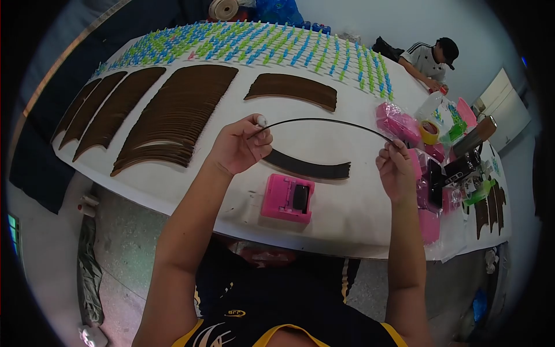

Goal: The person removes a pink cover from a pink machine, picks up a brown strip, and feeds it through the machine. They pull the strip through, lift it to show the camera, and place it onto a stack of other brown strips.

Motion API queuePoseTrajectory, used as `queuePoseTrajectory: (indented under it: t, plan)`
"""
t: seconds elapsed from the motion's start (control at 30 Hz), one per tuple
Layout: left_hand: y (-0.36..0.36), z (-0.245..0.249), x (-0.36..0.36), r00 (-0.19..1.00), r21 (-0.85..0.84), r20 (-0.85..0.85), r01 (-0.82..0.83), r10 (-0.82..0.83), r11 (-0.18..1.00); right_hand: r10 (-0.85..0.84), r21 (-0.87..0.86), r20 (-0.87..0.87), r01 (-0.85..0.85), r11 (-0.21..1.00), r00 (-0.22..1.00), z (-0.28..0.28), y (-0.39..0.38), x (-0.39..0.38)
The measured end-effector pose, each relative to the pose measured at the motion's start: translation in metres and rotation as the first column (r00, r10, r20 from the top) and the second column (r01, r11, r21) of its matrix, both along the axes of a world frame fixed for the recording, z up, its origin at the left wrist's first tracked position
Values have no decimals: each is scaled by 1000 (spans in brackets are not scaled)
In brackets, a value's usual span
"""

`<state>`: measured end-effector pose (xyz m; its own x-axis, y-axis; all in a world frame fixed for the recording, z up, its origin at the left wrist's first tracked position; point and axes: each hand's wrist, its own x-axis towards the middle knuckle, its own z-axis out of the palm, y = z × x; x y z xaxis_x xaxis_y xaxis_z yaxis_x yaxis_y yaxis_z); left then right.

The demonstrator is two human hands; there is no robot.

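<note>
Shirt (pixel 277 301) nearest, L fingers (pixel 263 139) & R fingers (pixel 395 151) hold blk strip (pixel 326 120).

This looks like a workshop for handwork in batches. A broad white-topped table (pixel 341 228) bears closely packed rows of curved dark brown strips (pixel 176 107), all much alike, and ranks of small green and blue plastic pieces (pixel 272 47). A person in a white shirt and dark cap (pixel 426 60) bends at the far corner; the floor (pixel 136 248) is speckled grey.
</note>
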<state>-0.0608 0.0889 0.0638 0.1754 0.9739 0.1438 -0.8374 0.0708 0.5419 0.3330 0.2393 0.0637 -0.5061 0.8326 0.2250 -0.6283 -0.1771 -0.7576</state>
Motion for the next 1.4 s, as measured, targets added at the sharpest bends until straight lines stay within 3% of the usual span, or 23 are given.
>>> queuePoseTrajectory:
  t: [0.1, 0.17, 0.2, 0.27, 0.3, 0.37, 0.4, 0.47, 0.67, 0.73, 0.8, 0.83, 0.87, 0.9, 0.93, 0.97, 1.0, 1.03, 1.1, 1.17, 1.27, 1.33, 1.4]
  plan:
    - [15, -11, -3, 991, -39, 101, -85, 88, 996, -97, -18, 57, 98, 995, 994, -7, 11, -24]
    - [31, -24, -1, 911, -126, 300, -258, 284, 958, -122, -28, 88, 125, 992, 989, -11, 18, -38]
    - [39, -28, 0, 910, -125, 299, -262, 288, 957, -145, -17, 130, 149, 989, 981, -12, 23, -46]
    - [58, -35, 2, 771, -388, 288, -448, 568, 805, -160, -5, 172, 163, 987, 972, -16, 32, -59]
    - [67, -38, 3, 766, -388, 288, -455, 575, 801, -171, 31, 206, 168, 985, 964, -18, 38, -65]
    - [89, -44, 6, 703, -521, 159, -537, 693, 664, -173, 68, 238, 161, 985, 956, -18, 47, -79]
    - [100, -47, 6, 696, -520, 159, -543, 700, 659, -202, 95, 300, 182, 979, 932, -18, 51, -86]
    - [121, -57, 2, 785, -565, -19, -520, 620, 640, -225, 121, 360, 193, 974, 906, -19, 60, -97]
    - [153, -60, -2, 875, -581, -161, -458, 457, 673, -222, 222, 556, 115, 968, 801, -27, 92, -123]
    - [157, -59, -4, 885, -586, -203, -453, 419, 672, -267, 314, 659, 66, 947, 704, -31, 102, -128]
    - [159, -60, -6, 877, -546, -359, -475, 319, 690, -282, 337, 641, 69, 939, 714, -46, 115, -133]
    - [158, -60, -7, 878, -547, -360, -473, 316, 691, -300, 362, 622, 74, 929, 723, -53, 122, -134]
    - [154, -53, -5, 798, -462, -567, -512, 203, 724, -303, 361, 623, 79, 929, 721, -56, 127, -135]
    - [150, -50, -3, 662, -371, -744, -526, 94, 765, -294, 342, 721, 46, 938, 628, -58, 131, -136]
    - [145, -48, -3, 663, -372, -744, -518, 86, 770, -280, 318, 805, 18, 948, 523, -60, 135, -136]
    - [139, -48, -3, 180, -35, -981, -515, 68, 857, -286, 317, 805, 30, 948, 520, -65, 138, -138]
    - [134, -49, -3, -351, 255, -927, -321, 136, 912, -444, 481, 818, -10, 877, 365, -71, 139, -142]
    - [130, -50, 0, -349, 255, -927, -310, 140, 916, -594, 618, 778, -80, 782, 207, -77, 140, -146]
    - [121, -54, 4, -648, 394, -745, -238, 157, 888, -657, 670, 743, -119, 733, 129, -79, 137, -151]
    - [120, -54, 4, -674, 388, -722, -212, 154, 897, -717, 714, 695, -163, 681, 50, -79, 131, -153]
    - [117, -58, 2, -713, 431, -670, -149, 205, 890, -767, 765, 642, -54, 641, -2, -79, 114, -153]
    - [118, -58, 2, -716, 484, -641, -95, 279, 870, -837, 840, 543, -21, 543, 64, -80, 100, -146]
    - [119, -51, 4, -714, 383, -680, -150, 167, 912, -801, 814, 579, -157, 559, 151, -71, 84, -141]
